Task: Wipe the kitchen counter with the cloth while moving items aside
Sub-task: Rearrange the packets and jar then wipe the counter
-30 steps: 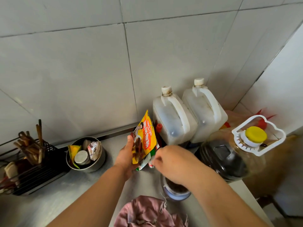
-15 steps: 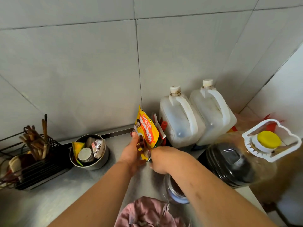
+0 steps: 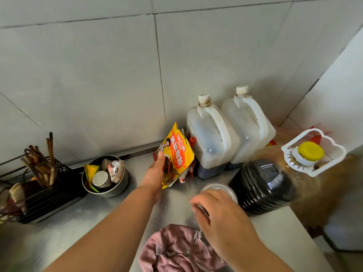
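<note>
One crinkly yellow foil packet (image 3: 177, 154) sits light in your left hand (image 3: 155, 172); right hand (image 3: 220, 211) cups the round jar (image 3: 218, 190); grab the limp pink cloth (image 3: 176, 250) mid-bunch.

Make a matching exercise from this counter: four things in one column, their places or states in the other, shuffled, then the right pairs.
Things:
1. packet
2. cloth
3. chopsticks
4. steel bowl

Places or states:
A. standing in the black rack at far left
B. held upright by the left hand
C. crumpled at the near counter edge
D. holding sachets and a small tin

Pairs: 1-B, 2-C, 3-A, 4-D
</note>
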